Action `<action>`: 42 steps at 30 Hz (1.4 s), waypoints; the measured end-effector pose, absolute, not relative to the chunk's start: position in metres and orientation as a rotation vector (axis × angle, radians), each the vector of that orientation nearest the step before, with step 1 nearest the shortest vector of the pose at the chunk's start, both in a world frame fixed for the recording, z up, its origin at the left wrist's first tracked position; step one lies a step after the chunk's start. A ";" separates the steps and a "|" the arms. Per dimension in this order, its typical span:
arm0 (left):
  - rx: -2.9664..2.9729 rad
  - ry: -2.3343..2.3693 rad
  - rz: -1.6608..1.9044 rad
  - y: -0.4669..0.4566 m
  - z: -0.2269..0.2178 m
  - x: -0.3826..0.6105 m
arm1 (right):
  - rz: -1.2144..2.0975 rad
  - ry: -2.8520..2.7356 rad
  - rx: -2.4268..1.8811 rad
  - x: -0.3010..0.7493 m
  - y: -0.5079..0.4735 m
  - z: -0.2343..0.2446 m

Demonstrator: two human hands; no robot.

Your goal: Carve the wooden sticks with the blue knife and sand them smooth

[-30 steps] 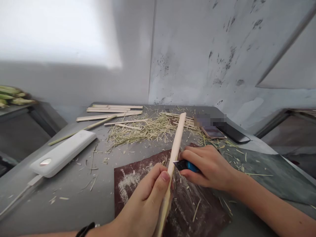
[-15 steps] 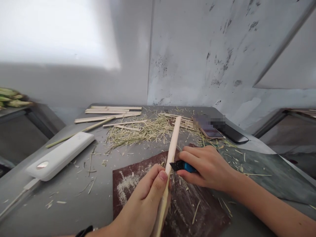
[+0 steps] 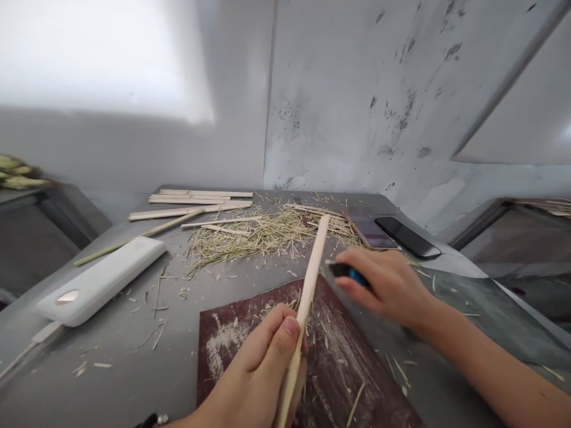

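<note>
My left hand (image 3: 267,356) is closed around a pale bamboo strip (image 3: 314,261), which tilts up and away from me over a dark red-brown sheet (image 3: 357,351). The strip's upper part looks shaved smooth, while its lower part is greener. To the right of the strip, my right hand (image 3: 379,285) grips a blue and black utility knife (image 3: 350,273). The knife is apart from the strip, and motion blurs its tip. Pale dust and thin shavings lie on the sheet.
Behind the sheet lies a heap of shavings (image 3: 254,238), with bamboo strips (image 3: 191,211) at the back left. A white power bank (image 3: 102,279) with a cable sits on the left. Two phones (image 3: 408,236) lie at the back right. A wall (image 3: 330,119) stands behind the table.
My right hand has drawn the knife off the strip, moving it away to the right and slightly forward. My left hand keeps its hold, and the strip has barely shifted.
</note>
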State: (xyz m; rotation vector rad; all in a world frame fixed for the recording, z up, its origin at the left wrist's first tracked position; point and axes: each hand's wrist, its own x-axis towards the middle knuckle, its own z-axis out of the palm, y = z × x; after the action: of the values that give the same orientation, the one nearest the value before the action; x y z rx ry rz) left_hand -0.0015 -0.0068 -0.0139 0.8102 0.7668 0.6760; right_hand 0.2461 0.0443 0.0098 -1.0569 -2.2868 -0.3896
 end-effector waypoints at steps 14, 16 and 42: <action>0.796 0.806 0.762 -0.006 -0.010 0.000 | -0.232 -2.537 -0.917 0.221 0.035 0.003; 0.880 0.821 0.754 -0.004 -0.011 -0.002 | -0.122 -2.475 -0.962 0.223 0.036 0.005; 1.314 0.640 0.637 0.063 0.036 -0.027 | 0.210 -2.132 -1.345 0.200 0.031 0.040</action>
State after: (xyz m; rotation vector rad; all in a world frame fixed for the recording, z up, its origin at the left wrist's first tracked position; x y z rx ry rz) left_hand -0.0270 0.0630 0.0362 1.3143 0.6397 0.6369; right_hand 0.2004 0.0309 0.0401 -1.3447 -2.1322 0.2100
